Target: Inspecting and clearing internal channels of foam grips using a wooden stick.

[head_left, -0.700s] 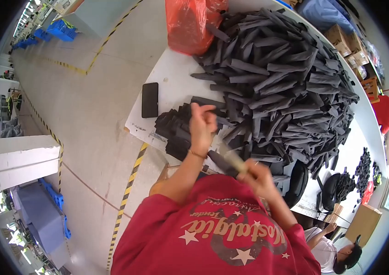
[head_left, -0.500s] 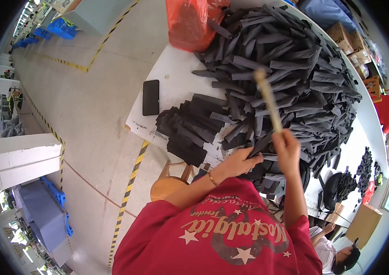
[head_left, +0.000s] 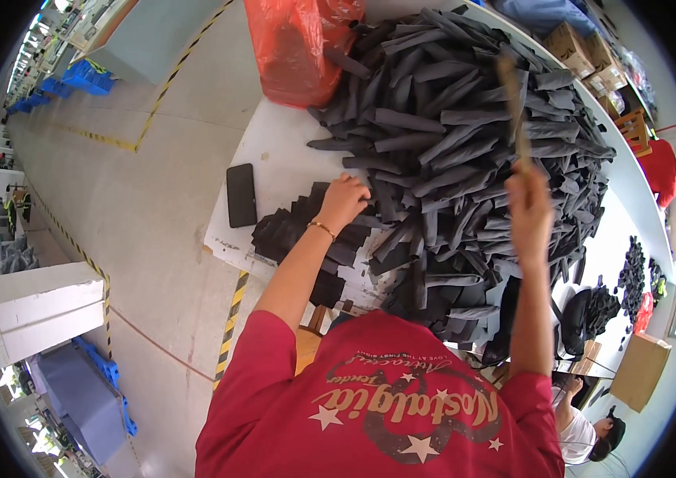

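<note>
At the near edge of the white table (head_left: pixel 270 147), your left hand (head_left: pixel 342 203) is over overlapping dark pieces (head_left: pixel 274 235), fingers curled; whether they pinch one cannot be told. Your right hand (head_left: pixel 531 213) is clenched around a pale stick (head_left: pixel 517 119), above a large dark heap (head_left: pixel 433 119). The stick's long axis runs away from you; its blurred free end points toward the far edge, leaning slightly left. A phone (head_left: pixel 241 195) lies along the left edge; a red bag (head_left: pixel 294 60) stands farther along. Beyond that edge, the floor (head_left: pixel 155 223) carries black-and-yellow tape (head_left: pixel 183 72).
</note>
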